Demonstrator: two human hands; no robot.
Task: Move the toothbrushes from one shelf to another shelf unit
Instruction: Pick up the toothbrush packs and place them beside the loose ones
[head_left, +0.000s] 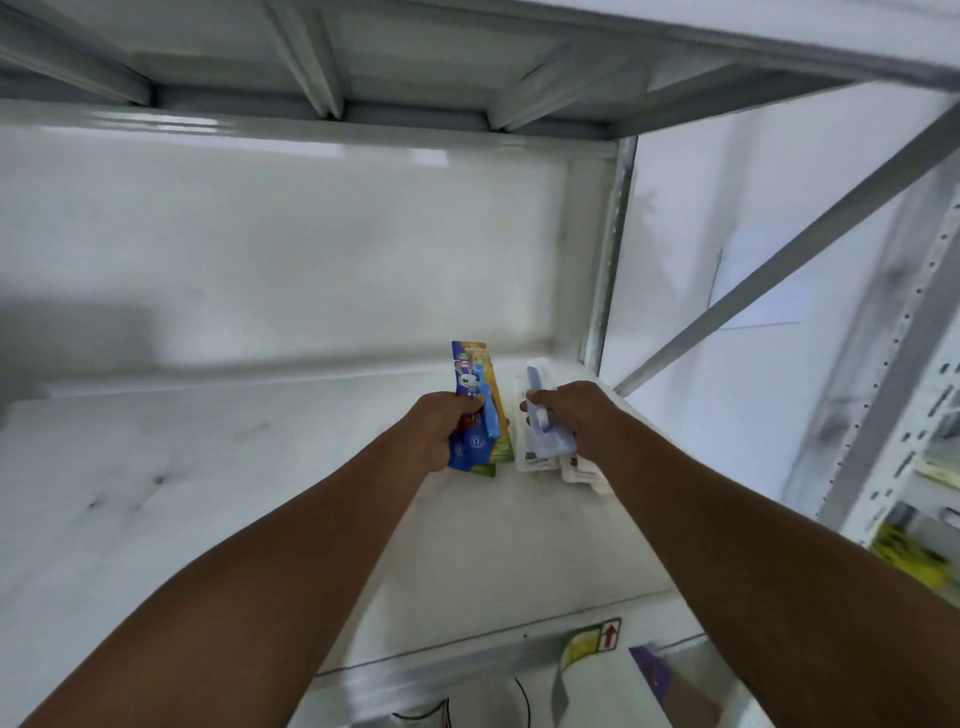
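Currently both hands are over the white shelf (208, 467), near its back right corner; left hand (436, 431) has fingers curled round a colourful kids' toothbrush pack (480, 410), held upright-ish and tilted; right hand (566, 410) pinches a blue-and-white toothbrush pack (543, 431), lying on or just above more white packs (582, 470) stacked on the shelf; contact unclear, frame is blurred. Risks, as I judge them: packs are slick blister cards, so a one-handed grip may slip; setting the right pack down skewed could slide the stack toward the upright post (608, 249) or the open side; fast arm motion while releasing could knock the neighbouring stack; the left pack looks like several held together, so one could fan out and drop.
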